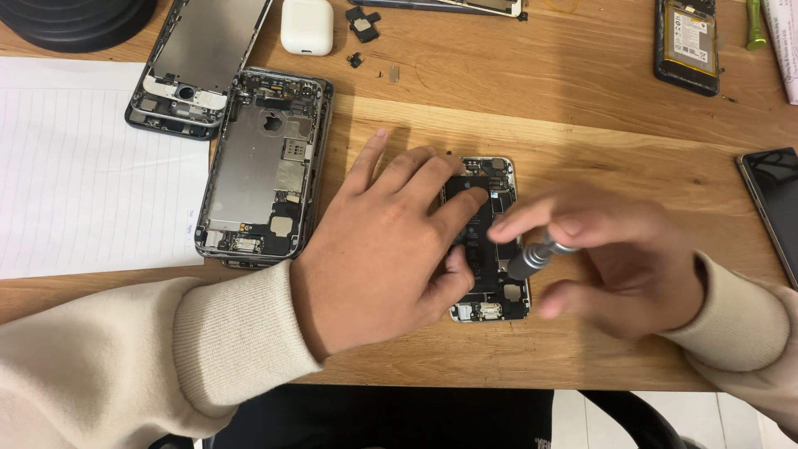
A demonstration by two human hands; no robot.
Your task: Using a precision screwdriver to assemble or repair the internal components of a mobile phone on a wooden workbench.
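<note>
**Steady phone, driver upright**

Left hand pressing flat on open phone, fingertips on its black battery. Right hand pinching small screwdriver, tip just beside left thumb. Best kept vertical, with light pressure and slow turns; blurred, so screw unseen.

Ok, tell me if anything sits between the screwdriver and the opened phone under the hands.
Nothing visible does. The right hand holds the screwdriver directly over the opened phone; the left hand presses the phone's left side, its fingers beside the tool, not under it.
</note>
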